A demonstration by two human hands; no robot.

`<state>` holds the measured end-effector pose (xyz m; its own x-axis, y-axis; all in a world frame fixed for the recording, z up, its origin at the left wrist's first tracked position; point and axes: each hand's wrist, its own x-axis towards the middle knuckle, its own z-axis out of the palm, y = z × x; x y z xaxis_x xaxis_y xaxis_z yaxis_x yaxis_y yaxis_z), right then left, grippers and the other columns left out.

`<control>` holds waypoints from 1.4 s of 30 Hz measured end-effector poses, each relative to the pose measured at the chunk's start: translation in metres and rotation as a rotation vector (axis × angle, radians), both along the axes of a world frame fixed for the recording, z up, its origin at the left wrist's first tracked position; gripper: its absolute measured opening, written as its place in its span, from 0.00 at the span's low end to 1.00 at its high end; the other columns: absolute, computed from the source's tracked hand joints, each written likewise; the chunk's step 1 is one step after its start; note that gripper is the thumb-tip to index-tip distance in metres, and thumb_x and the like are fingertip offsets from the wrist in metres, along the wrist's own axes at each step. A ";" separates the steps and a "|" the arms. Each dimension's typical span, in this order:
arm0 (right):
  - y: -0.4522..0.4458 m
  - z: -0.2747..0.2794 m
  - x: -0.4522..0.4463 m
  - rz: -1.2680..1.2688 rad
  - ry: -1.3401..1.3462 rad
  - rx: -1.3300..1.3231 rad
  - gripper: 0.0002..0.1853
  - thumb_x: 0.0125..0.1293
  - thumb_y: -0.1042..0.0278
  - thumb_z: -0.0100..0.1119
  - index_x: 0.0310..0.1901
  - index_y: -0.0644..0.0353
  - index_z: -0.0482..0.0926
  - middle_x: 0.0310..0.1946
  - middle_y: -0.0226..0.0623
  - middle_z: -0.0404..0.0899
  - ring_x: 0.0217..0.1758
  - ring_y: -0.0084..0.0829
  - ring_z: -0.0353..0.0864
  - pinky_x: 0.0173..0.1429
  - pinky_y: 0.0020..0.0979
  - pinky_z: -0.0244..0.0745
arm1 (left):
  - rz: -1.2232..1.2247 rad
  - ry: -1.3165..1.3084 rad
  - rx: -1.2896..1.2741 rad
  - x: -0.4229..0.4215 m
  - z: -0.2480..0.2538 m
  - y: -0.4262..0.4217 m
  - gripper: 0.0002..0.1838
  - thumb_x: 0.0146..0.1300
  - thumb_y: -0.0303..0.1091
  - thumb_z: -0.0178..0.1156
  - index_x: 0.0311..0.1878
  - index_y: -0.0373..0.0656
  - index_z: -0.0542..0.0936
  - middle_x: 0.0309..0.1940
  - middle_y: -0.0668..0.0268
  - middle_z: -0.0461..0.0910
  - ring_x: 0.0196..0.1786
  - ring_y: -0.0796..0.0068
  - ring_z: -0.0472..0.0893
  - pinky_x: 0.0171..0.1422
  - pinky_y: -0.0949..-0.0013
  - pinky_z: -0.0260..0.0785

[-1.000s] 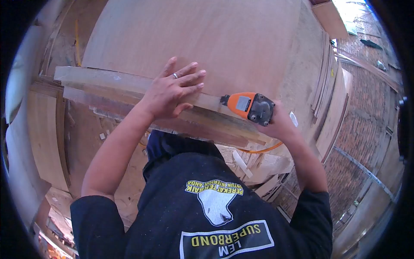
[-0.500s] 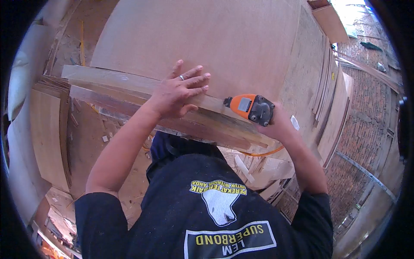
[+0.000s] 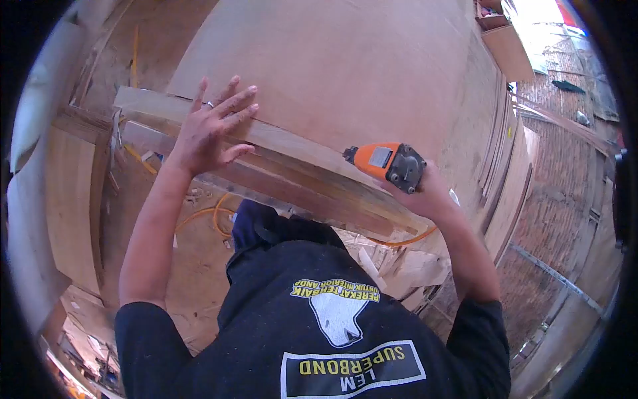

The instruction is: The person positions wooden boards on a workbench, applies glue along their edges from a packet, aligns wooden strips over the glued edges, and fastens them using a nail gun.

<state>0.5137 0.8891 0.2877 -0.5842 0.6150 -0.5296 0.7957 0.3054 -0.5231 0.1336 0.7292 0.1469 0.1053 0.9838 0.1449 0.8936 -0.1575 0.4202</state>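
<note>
My left hand (image 3: 211,130) lies with spread fingers over a long wooden strip (image 3: 286,141) along the near edge of a large plywood sheet (image 3: 332,66). Its fingertips reach onto the sheet, and a ring shows on one finger. My right hand (image 3: 428,193) is wrapped round the handle of an orange and black nail gun (image 3: 389,164), whose nose points left over the strip. Whether the nose touches the wood I cannot tell. More boards (image 3: 299,189) lie stacked below the strip, close to my body.
An orange hose (image 3: 216,216) runs over the littered floor (image 3: 199,266) and shows again under the boards at the right. Wooden panels (image 3: 70,206) stand at the left. Thin sheets (image 3: 512,179) lean at the right, beside a brick surface (image 3: 558,193).
My left hand has slid leftward along the strip, away from the nail gun, its fingers still spread. My right hand and the nail gun have hardly moved. The view has shifted slightly.
</note>
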 end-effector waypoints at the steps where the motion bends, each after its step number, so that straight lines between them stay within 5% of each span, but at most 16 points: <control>1: -0.002 0.004 -0.012 0.003 0.011 -0.021 0.22 0.64 0.64 0.79 0.56 0.64 0.85 0.42 0.37 0.90 0.43 0.24 0.87 0.55 0.32 0.83 | -0.005 -0.012 0.004 -0.004 -0.002 -0.001 0.42 0.48 0.52 0.81 0.70 0.57 0.81 0.83 0.74 0.65 0.88 0.65 0.55 0.91 0.37 0.33; 5: 0.003 0.001 -0.021 0.067 0.020 -0.022 0.21 0.64 0.64 0.80 0.54 0.65 0.86 0.40 0.36 0.90 0.42 0.21 0.87 0.52 0.30 0.84 | -0.013 -0.055 0.025 -0.006 -0.003 0.003 0.41 0.47 0.49 0.81 0.69 0.58 0.82 0.82 0.75 0.66 0.87 0.67 0.57 0.92 0.40 0.34; 8: 0.004 -0.006 -0.018 0.065 0.098 0.022 0.17 0.59 0.68 0.77 0.49 0.60 0.88 0.31 0.37 0.88 0.30 0.26 0.82 0.42 0.33 0.81 | -0.008 -0.079 0.030 -0.003 -0.006 0.005 0.41 0.46 0.49 0.81 0.68 0.59 0.83 0.82 0.75 0.66 0.86 0.69 0.58 0.92 0.42 0.34; 14: 0.000 -0.002 -0.021 -0.028 0.083 0.025 0.16 0.55 0.71 0.76 0.46 0.62 0.88 0.28 0.39 0.85 0.29 0.26 0.82 0.42 0.32 0.81 | 0.019 -0.091 0.012 -0.001 -0.003 0.004 0.39 0.46 0.51 0.80 0.67 0.63 0.84 0.81 0.80 0.67 0.86 0.73 0.59 0.93 0.43 0.34; 17: 0.010 -0.001 -0.019 0.064 -0.054 -0.006 0.18 0.60 0.71 0.80 0.50 0.64 0.86 0.35 0.33 0.88 0.38 0.23 0.86 0.47 0.31 0.83 | 0.028 -0.085 0.009 -0.002 -0.004 0.005 0.39 0.46 0.52 0.80 0.66 0.65 0.84 0.81 0.82 0.67 0.85 0.75 0.60 0.93 0.44 0.33; 26: 0.017 -0.016 -0.009 0.136 -0.104 0.060 0.16 0.57 0.72 0.75 0.49 0.59 0.88 0.31 0.34 0.88 0.33 0.26 0.86 0.44 0.32 0.82 | 0.030 -0.097 0.030 -0.001 -0.008 0.006 0.37 0.47 0.53 0.79 0.66 0.66 0.84 0.80 0.81 0.68 0.85 0.74 0.60 0.92 0.40 0.29; 29: 0.011 -0.015 -0.010 0.036 -0.113 0.043 0.16 0.48 0.70 0.75 0.40 0.62 0.87 0.32 0.45 0.88 0.38 0.48 0.90 0.46 0.41 0.83 | 0.026 -0.081 0.006 -0.002 -0.003 0.004 0.38 0.47 0.52 0.79 0.66 0.65 0.84 0.80 0.79 0.69 0.86 0.70 0.61 0.91 0.38 0.30; 42: -0.003 -0.022 -0.016 0.004 0.120 0.081 0.18 0.59 0.63 0.77 0.51 0.55 0.89 0.38 0.44 0.90 0.44 0.47 0.91 0.53 0.41 0.82 | 0.061 0.012 -0.120 0.003 -0.001 0.004 0.39 0.48 0.51 0.81 0.69 0.70 0.82 0.83 0.80 0.65 0.86 0.70 0.59 0.89 0.30 0.29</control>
<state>0.4980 0.8859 0.2653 -0.6430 0.6502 -0.4046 0.7275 0.3536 -0.5880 0.1366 0.7331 0.1459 0.0453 0.9987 0.0254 0.9051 -0.0518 0.4219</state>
